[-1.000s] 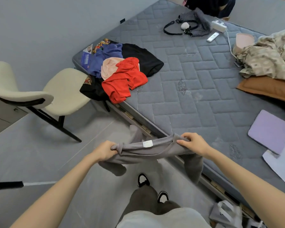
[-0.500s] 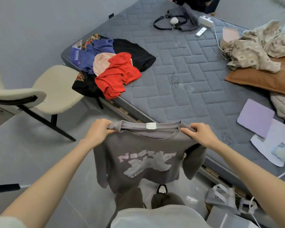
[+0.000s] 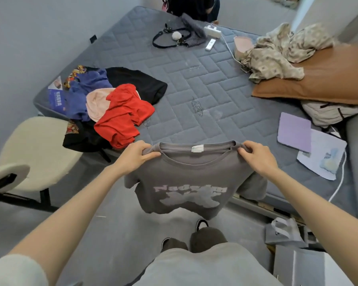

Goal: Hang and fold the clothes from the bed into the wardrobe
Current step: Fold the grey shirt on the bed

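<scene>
Head view: left hand [image 3: 135, 156] and right hand [image 3: 256, 156] each pinch 1 shoulder of the grey printed cotton T-shirt [image 3: 191, 182], hanging flat over the quilted grey mattress [image 3: 194, 89] edge, apparently spread for folding.

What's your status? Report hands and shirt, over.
Both gripping: left hand, right hand, one shoulder each of the grey T-shirt. Shirt hangs spread, print toward camera. No snag seen; clothes pile lies apart on the bed.

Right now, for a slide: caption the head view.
Left hand and right hand hold a grey T-shirt up by its shoulders.
</scene>
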